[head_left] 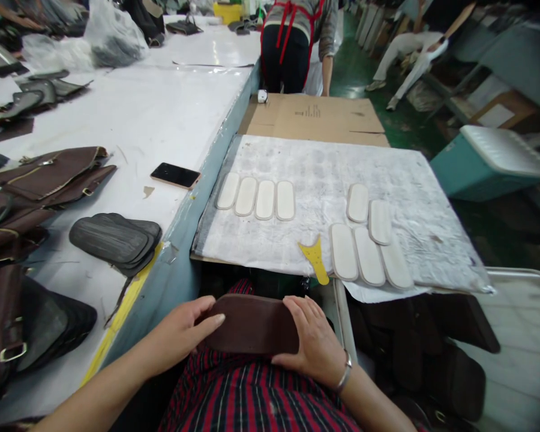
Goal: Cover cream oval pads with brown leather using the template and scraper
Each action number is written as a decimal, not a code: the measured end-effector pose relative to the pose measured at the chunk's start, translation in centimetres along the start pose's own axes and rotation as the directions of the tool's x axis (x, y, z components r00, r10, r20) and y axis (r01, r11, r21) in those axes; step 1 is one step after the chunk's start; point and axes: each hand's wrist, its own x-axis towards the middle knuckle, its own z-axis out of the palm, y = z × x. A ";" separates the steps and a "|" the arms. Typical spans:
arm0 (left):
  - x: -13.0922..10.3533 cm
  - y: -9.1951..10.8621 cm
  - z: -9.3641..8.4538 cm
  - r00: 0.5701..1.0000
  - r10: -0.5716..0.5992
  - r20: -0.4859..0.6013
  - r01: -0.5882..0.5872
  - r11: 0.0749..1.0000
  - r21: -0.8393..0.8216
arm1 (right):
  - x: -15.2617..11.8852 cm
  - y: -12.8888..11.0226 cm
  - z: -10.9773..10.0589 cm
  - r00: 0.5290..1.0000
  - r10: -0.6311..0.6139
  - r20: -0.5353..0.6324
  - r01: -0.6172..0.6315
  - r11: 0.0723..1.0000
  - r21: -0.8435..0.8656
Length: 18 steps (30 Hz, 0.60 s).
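One brown panel [252, 325] is held over the striped cloth [256, 399].
Your left hand [185, 332] pinches its left end between thumb and fingers; your right hand [314, 343] clasps the right end. Farther, on the whitish board [318, 171], there are one yellow piece [315, 260] and nine white pads [265, 200]: four at left, five at right. On the white table [130, 120] lies one phone [175, 175].

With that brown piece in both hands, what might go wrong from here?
The brown piece is held at its ends by the left hand and right hand; if either grip slips, it could drop. The yellow tool lies at the near edge of the pale board and might get knocked off. The phone lies close to the white table's edge, so a bump could shift it over.
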 end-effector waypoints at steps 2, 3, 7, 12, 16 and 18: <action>-0.1 -2.3 0.0 0.994 -0.049 -0.095 0.049 0.999 0.003 | 0.1 0.1 -0.1 1.000 -0.014 0.007 0.014 1.000 0.017; -0.1 -3.1 0.3 0.992 -0.073 -0.100 0.069 0.997 -0.037 | 0.1 0.1 -0.2 1.000 -0.020 0.012 0.019 1.000 0.021; 0.0 -3.8 1.7 0.989 -0.136 -0.060 0.113 0.953 -0.282 | 0.4 0.0 -0.3 1.000 -0.008 0.028 0.008 1.000 0.007; -0.3 -2.7 2.4 0.991 -0.131 0.014 0.122 0.869 -0.480 | 0.6 0.1 -0.5 0.998 -0.025 0.059 0.025 1.000 0.003; 0.1 -3.5 2.0 0.985 -0.147 -0.089 0.111 0.940 -0.322 | 0.8 0.4 -0.7 0.996 -0.042 0.082 0.042 0.999 0.006; 0.4 -4.2 1.9 0.981 -0.144 -0.127 0.110 0.964 -0.243 | 0.9 0.5 -0.7 0.994 -0.058 0.090 0.058 0.998 0.002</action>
